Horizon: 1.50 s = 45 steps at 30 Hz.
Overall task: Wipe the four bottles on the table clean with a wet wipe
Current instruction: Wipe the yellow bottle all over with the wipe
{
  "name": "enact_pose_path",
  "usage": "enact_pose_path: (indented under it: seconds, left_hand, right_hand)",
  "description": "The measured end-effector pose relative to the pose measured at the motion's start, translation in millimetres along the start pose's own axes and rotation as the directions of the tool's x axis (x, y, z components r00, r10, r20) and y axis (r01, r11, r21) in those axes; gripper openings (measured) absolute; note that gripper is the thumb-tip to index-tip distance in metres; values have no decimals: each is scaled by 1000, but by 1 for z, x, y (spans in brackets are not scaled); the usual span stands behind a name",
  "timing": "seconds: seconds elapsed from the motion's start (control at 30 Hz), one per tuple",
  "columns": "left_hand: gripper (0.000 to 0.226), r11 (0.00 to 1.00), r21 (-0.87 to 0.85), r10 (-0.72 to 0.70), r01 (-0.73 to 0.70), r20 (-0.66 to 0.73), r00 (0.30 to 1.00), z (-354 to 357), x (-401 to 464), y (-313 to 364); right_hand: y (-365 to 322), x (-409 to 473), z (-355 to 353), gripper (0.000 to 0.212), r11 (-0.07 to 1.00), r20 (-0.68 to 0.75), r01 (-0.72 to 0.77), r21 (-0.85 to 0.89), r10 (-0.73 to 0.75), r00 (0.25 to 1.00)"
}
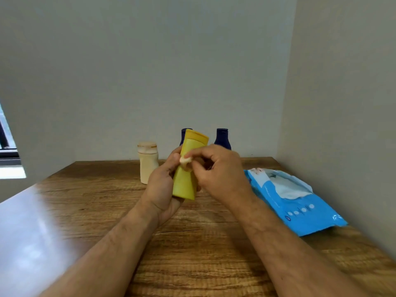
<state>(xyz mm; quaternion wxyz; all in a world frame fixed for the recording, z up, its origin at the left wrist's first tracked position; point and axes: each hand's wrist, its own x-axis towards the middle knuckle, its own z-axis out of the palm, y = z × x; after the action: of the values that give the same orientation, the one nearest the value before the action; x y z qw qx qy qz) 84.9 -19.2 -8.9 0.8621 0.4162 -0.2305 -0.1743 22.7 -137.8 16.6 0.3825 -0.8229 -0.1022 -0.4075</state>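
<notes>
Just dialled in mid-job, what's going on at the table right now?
A person is wiping bottles. The left hand grips a yellow plastic bottle lifted off the wooden table, while the right hand pinches a small wadded white wet wipe against its front. A cream bottle and two dark blue bottles stand at the back. An open blue wet-wipe pack lies on the right.
</notes>
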Motion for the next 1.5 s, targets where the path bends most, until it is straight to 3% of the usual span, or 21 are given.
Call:
enact_pose_path:
  seconds: [0.1, 0.23, 0.3, 0.43, 0.5, 0.6, 0.67, 0.77, 0.83, 0.93, 1.0, 1.07, 1.13, 1.2, 1.27, 1.3, 1.37, 1.5]
  left_hand:
    - [41, 994, -96, 44, -46, -24, 999, 0, 0, 5]
    - [41, 989, -138, 40, -49, -65, 997, -4, 1, 7]
    - [43, 994, -106, 10, -13, -31, 999, -1, -1, 5]
    - [41, 998, 38, -42, 42, -6, 999, 5, -3, -1]
    - [41, 997, 59, -41, 42, -11, 999, 7, -3, -2]
    - [42, 1000, -14, 13, -14, -18, 1000, 6, -3, 2]
    - [43, 996, -77, 36, -38, -30, 999, 2, -2, 7]
    - [44, 994, -101, 26, -31, -53, 998, -4, -1, 11]
    - [45, 997, -81, 10, -14, -47, 999, -4, 1, 8]
    - [45, 1000, -10, -18, 17, -46, 999, -1, -1, 6]
    - [45, 998, 58, -24, 28, -53, 998, 1, -2, 3]
    - [44, 996, 87, -28, 32, -45, 999, 3, -3, 1]
    - [42, 997, 74, -12, 16, -53, 999, 5, -4, 1]
    - [42, 1000, 7, 3, -2, -51, 999, 5, -4, 2]
    - [43, 1000, -29, 6, -7, -54, 999, 2, -4, 5]
    - [44, 1000, -20, 7, -8, -55, 998, 1, -3, 6]
    - [43, 1000, 9, 7, -7, -45, 999, 0, -4, 8]
    - [39, 992, 122, -15, 18, -30, 999, 5, -7, 4]
  right_hand:
    - [-7, -5, 5, 17, 998, 234, 67, -21, -60, 970]
    - [-9, -5, 6, 25, 989, 285, 123, -87, -93, 954]
    - [-8, -5, 5, 20, 989, 203, 97, -113, -73, 976]
    - [-2, 2, -2, 21, 990, -167, 2, -142, -26, 986]
    - [-1, 3, -5, 22, 989, -212, 11, -149, -43, 976]
    - [-6, -2, -3, 16, 999, 52, 40, -2, -40, 998]
    - [-10, -5, 2, 16, 999, 288, -22, 32, 12, 958]
    - [-10, -5, 3, 19, 995, 406, -81, 53, 53, 913]
    - [-9, -5, 1, 17, 996, 359, -75, 57, 50, 932]
    - [-6, -2, 0, 13, 996, 67, -63, 70, 59, 996]
    - [-2, 2, -1, 12, 999, -127, -46, 24, 49, 991]
    - [0, 3, -3, 16, 999, -226, -22, -24, 16, 974]
    - [0, 2, -4, 16, 1000, -168, 5, -17, -7, 986]
    - [-4, -1, -2, 14, 1000, 70, -7, 28, 5, 998]
    - [-7, -4, 1, 15, 998, 307, -54, 30, 42, 951]
    - [-7, -5, 1, 16, 998, 355, -61, 24, 49, 933]
    - [-7, -5, 2, 15, 999, 312, -35, 24, 26, 950]
    - [-4, 0, -1, 14, 999, -58, -6, 48, 9, 998]
